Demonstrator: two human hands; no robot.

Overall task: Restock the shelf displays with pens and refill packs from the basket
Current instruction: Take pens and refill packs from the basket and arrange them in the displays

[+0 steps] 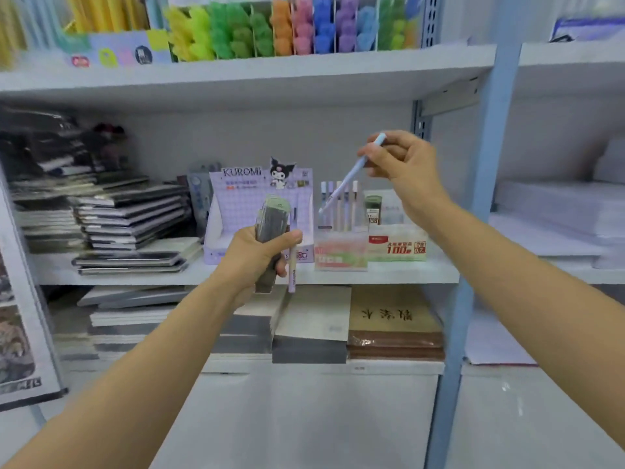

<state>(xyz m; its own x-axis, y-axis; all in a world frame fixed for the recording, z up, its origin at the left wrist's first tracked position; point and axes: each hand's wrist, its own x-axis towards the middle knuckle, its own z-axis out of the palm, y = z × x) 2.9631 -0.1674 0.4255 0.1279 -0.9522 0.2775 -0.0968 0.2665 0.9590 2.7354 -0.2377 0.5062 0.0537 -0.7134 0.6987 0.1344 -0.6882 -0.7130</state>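
Pinched blue pen (347, 179) in right hand (400, 159), tip slanting down-left toward pen stand (340, 253) just below; gripped refill pack (272, 225) in left hand (255, 257).

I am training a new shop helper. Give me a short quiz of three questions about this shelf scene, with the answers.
1. True or false: the right hand holds nothing.
2. Which hand grips the refill pack? A) left hand B) right hand C) neither
3. Fill in: the purple display box bears the name ____.
Key: 1 false, it pinches a pale blue pen; 2 A; 3 KUROMI.
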